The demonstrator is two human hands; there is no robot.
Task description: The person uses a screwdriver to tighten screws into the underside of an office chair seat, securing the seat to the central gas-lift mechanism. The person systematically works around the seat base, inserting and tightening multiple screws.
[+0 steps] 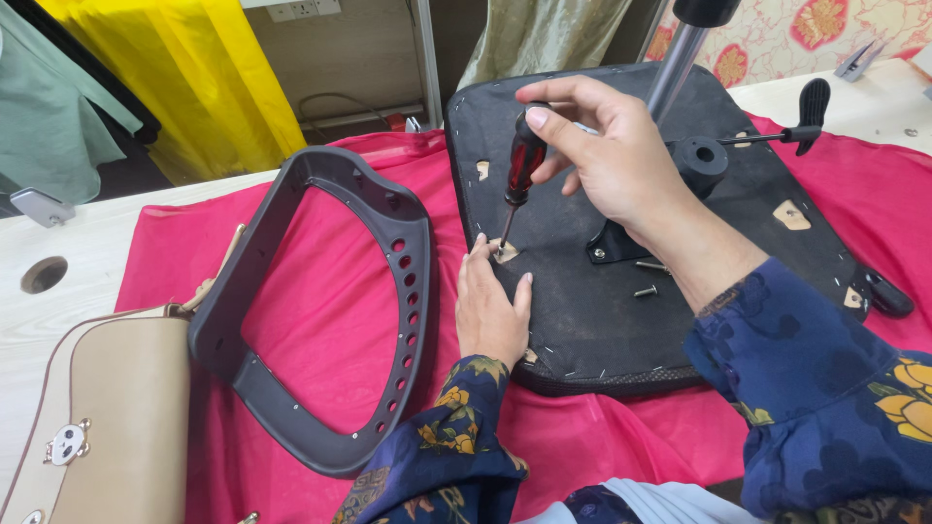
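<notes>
An upturned black chair seat (573, 320) lies on a red cloth (320, 311). My right hand (607, 155) grips a screwdriver with a dark red handle (525, 160), its tip set upright in a small hole near the seat's left edge. Beside that hole my left hand (492, 306) lies flat on the seat, fingertips touching the spot around the tip. A dark grey chair armrest loop (403, 291) rests on the cloth just left of the seat. Two loose screws (649, 278) sit on the seat near its black metal mechanism (701, 160).
A beige handbag (107, 408) stands at the near left on the pale wooden table (58, 243), which has a round hole. A chrome gas-lift post (677, 60) rises from the seat mechanism, with a lever (806, 112) pointing right. Yellow fabric hangs behind.
</notes>
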